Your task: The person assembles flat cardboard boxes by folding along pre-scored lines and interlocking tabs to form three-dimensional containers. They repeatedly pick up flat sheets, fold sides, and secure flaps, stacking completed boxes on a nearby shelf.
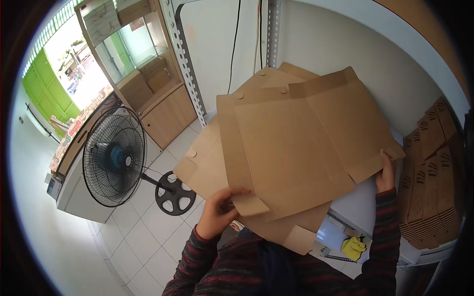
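The top cardboard sheet [291, 143] spans the 2 grips: the left grip [217, 212] pinches its near-left flap, the right grip [387, 172] holds its right edge. Lower sheets [200, 160] lie skewed beneath, jutting past the left grip; friction could drag them loose, and hard pinching could crease the flap. Stacked cartons [429, 187] crowd the right grip's outer side, limiting a rightward swing; a fan [116, 158] stands well left of the left grip.

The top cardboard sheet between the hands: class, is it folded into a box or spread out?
Spread out: the top cardboard sheet shows wide panels lying open side by side, divided by creases.
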The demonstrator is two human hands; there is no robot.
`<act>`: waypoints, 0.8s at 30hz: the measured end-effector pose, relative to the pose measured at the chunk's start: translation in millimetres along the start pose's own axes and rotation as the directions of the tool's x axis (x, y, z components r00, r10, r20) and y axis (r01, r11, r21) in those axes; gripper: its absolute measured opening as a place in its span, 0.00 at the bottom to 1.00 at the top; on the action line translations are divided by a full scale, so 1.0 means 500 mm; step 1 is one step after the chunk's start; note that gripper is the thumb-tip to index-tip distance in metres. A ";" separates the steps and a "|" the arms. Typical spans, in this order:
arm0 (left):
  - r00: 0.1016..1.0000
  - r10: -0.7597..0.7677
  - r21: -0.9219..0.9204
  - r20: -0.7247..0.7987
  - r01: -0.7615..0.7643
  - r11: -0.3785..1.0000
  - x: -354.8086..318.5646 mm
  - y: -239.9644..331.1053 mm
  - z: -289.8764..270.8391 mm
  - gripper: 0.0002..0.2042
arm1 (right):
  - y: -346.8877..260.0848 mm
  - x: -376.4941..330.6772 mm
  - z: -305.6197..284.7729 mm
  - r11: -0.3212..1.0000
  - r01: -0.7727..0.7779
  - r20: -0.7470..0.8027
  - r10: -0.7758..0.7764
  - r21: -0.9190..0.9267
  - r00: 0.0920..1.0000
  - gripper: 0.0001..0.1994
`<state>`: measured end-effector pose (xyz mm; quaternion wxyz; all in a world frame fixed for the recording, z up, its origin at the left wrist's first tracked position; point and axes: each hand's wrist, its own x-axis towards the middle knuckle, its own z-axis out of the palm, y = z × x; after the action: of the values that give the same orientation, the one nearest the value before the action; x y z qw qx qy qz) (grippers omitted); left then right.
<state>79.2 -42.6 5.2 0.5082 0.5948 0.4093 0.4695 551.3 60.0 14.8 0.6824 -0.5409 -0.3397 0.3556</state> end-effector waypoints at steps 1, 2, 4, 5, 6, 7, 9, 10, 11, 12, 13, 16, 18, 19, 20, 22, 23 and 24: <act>1.000 0.008 -0.033 -0.021 -0.008 0.999 -0.001 0.001 -0.003 0.19 | -0.006 -0.009 0.016 0.996 0.061 0.009 -0.060 -0.060 0.998 0.31; 0.999 0.015 -0.065 -0.043 -0.018 0.998 -0.002 0.003 -0.004 0.17 | -0.008 -0.013 0.028 0.985 0.122 0.021 -0.120 -0.120 0.992 0.31; 0.994 -0.016 -0.064 -0.104 0.009 0.998 0.002 0.008 -0.005 0.14 | -0.012 -0.016 0.033 0.919 0.270 -0.042 -0.293 -0.289 0.955 0.32; 0.990 -0.031 -0.064 -0.134 0.022 0.998 0.004 0.010 -0.005 0.13 | -0.014 -0.020 0.036 0.866 0.332 -0.061 -0.380 -0.373 0.923 0.32; 0.980 -0.022 -0.117 -0.197 -0.001 0.993 0.003 0.008 -0.002 0.11 | -0.019 -0.029 0.051 0.730 0.478 -0.049 -0.570 -0.488 0.820 0.33; 0.972 -0.056 -0.094 -0.226 0.035 0.995 0.006 0.002 -0.002 0.09 | -0.028 -0.044 0.067 0.554 0.583 -0.017 -0.733 -0.594 0.680 0.33; 0.948 -0.116 -0.052 -0.295 0.105 0.993 0.011 -0.008 -0.002 0.08 | -0.062 -0.099 0.122 0.319 0.773 0.218 -0.837 -0.549 0.501 0.34; 0.942 -0.091 -0.035 -0.322 0.084 0.996 0.015 -0.013 -0.003 0.08 | -0.084 -0.141 0.156 0.306 0.869 0.385 -0.803 -0.389 0.455 0.35; 0.939 -0.065 -0.019 -0.338 0.062 0.998 0.022 -0.016 -0.003 0.08 | -0.098 -0.172 0.173 0.220 0.921 0.637 -0.670 -0.322 0.383 0.34; 0.936 -0.039 0.005 -0.351 0.044 0.999 0.030 -0.015 -0.001 0.09 | -0.107 -0.199 0.188 0.162 0.959 0.829 -0.483 -0.234 0.284 0.33; 0.929 -0.047 -0.026 -0.366 0.041 0.999 0.037 -0.010 0.003 0.10 | -0.116 -0.233 0.219 0.103 0.986 0.885 -0.435 -0.133 0.165 0.30; 0.905 -0.065 -0.074 -0.421 0.037 0.997 0.045 0.000 0.010 0.15 | -0.093 -0.290 0.281 0.019 0.993 0.936 -0.338 0.115 -0.102 0.20; 0.900 -0.064 -0.058 -0.432 0.043 0.997 0.048 0.006 0.010 0.20 | -0.067 -0.295 0.293 -0.006 0.981 0.937 -0.295 0.195 -0.188 0.15; 0.899 -0.072 -0.069 -0.432 0.047 0.997 0.050 0.006 0.010 0.21 | -0.054 -0.294 0.297 -0.016 0.978 0.938 -0.277 0.210 -0.206 0.12; 0.898 -0.080 -0.079 -0.432 0.051 0.996 0.052 0.005 0.009 0.21 | -0.048 -0.292 0.299 -0.026 0.974 0.939 -0.260 0.225 -0.224 0.09; 0.893 -0.098 -0.101 -0.440 0.059 0.993 0.054 -0.002 0.007 0.22 | -0.057 -0.283 0.302 0.078 0.980 0.958 -0.237 0.182 -0.159 0.06; 0.890 -0.108 -0.113 -0.443 0.064 0.992 0.053 -0.006 0.005 0.21 | -0.065 -0.277 0.302 0.129 0.979 0.967 -0.223 0.158 -0.126 0.05; 0.889 -0.120 -0.128 -0.441 0.070 0.989 0.051 -0.010 0.004 0.21 | -0.074 -0.270 0.298 0.154 0.981 0.978 -0.190 0.116 -0.085 0.05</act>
<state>86.8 -17.5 3.6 0.4541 0.4217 0.5176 0.5899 359.7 12.8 67.9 0.1843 -0.2008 -0.9621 -0.0114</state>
